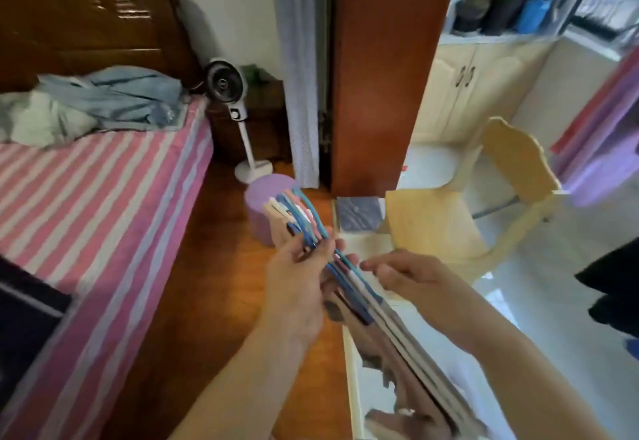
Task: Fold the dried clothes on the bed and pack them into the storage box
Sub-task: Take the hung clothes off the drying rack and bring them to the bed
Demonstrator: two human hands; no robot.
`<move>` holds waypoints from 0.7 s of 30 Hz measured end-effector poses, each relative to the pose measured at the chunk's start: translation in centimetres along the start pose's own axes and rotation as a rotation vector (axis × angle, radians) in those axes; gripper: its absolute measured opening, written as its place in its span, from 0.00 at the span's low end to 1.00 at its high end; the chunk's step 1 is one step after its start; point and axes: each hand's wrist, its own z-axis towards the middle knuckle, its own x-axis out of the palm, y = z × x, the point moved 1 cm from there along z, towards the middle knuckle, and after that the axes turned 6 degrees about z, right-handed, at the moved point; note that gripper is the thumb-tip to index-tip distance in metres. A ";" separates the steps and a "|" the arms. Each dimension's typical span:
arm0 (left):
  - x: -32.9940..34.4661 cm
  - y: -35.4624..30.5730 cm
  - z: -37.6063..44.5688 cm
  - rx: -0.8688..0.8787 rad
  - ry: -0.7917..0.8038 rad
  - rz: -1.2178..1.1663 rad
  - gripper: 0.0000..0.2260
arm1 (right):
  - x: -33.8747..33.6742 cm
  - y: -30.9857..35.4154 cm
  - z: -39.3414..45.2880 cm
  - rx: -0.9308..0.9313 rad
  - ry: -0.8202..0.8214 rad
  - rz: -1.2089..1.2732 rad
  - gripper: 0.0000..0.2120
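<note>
Blue, pink and cream hangers [304, 221] bunched in left grip [301, 277], right grip [397, 272] loosely curled, touching them

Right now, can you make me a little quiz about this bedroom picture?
1. True or false: the left hand grips a bunch of clothes hangers.
2. Where do the clothes lie? A) on the chair B) on the striped bed C) on the floor
3. Fill in: beside the bed stands a white ____.

Key: 1 true. 2 B. 3 fan. The right hand only reaches toward the hangers.
</note>
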 end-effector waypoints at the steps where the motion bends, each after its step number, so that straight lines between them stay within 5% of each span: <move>1: -2.9 -2.2 1.2 -0.001 -0.014 -0.030 0.11 | 2.1 0.8 1.8 -0.011 -0.054 0.037 0.08; 4: -10.4 -7.9 3.9 0.038 -0.070 -0.103 0.17 | 7.2 2.1 6.2 -0.009 -0.116 0.079 0.10; 8: -17.1 -15.3 6.8 0.128 -0.120 -0.047 0.15 | 13.8 4.9 11.4 0.025 0.011 0.023 0.10; 21: -32.2 -47.1 20.1 0.589 -0.458 0.192 0.18 | 30.9 30.5 37.1 -0.524 0.458 -0.045 0.07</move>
